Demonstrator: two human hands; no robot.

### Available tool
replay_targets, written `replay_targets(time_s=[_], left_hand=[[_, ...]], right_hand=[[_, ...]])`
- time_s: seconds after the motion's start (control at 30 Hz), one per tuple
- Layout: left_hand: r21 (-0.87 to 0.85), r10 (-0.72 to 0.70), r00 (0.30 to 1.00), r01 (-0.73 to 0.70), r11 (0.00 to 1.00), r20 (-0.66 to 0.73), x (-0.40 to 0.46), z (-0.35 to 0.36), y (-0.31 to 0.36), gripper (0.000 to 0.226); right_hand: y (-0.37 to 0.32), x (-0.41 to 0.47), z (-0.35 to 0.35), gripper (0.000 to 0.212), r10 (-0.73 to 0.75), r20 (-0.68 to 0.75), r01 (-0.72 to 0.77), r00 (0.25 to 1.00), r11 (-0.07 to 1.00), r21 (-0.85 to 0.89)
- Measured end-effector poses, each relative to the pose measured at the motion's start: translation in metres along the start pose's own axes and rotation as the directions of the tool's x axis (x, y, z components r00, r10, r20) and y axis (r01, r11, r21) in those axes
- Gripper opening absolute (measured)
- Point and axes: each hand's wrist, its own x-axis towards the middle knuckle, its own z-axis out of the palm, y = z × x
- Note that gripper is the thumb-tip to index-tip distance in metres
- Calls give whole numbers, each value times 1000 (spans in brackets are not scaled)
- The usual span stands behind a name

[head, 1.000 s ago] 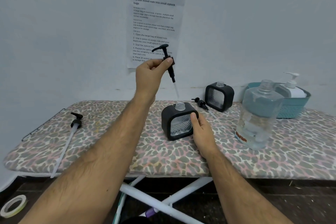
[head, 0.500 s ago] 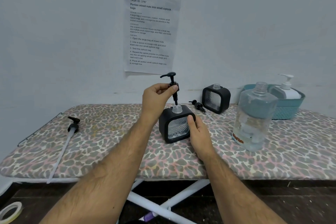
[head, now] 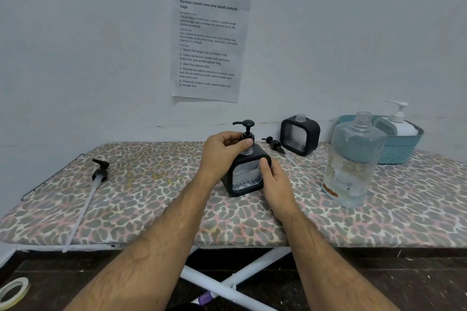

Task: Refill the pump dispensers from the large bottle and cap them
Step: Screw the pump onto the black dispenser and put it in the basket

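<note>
Dispenser [head: 246, 174] stands mid-frame on the tabletop [head: 151, 199], right hand [head: 275, 184] gripping its side. Left hand [head: 222, 151] fingers pinch the pump [head: 246, 131] collar; a tilted collar could cross-thread and leak.

Open table [head: 156, 199] surface between the long-tube pump [head: 99, 171] at left and the near dispenser [head: 246, 174] at centre. Right side is tighter: large bottle [head: 351, 161] stands near the dispenser, with the loose pump [head: 275, 145], second dispenser [head: 299, 135] and teal basket [head: 404, 149] crowded behind it along the wall. Front table edge right of the bottle is open.
</note>
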Motion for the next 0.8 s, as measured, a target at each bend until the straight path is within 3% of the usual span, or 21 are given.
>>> replay_targets(time_s=[0.33,0.5,0.8], left_hand=[[80,15,999,-18,997,30,-3,-5,-5,14],[38,12,999,-14,999,33,-8,-6,-6,10],[153,-56,970,20,988,238,-5,-14,8,20]], right_hand=[[1,1,0,41,6,-2,-6,1000,1000,-4],[2,1,1,35,15,-6,-15,1000,1000,-17],[2,1,2,42,33,-5,-33,999,999,-16]])
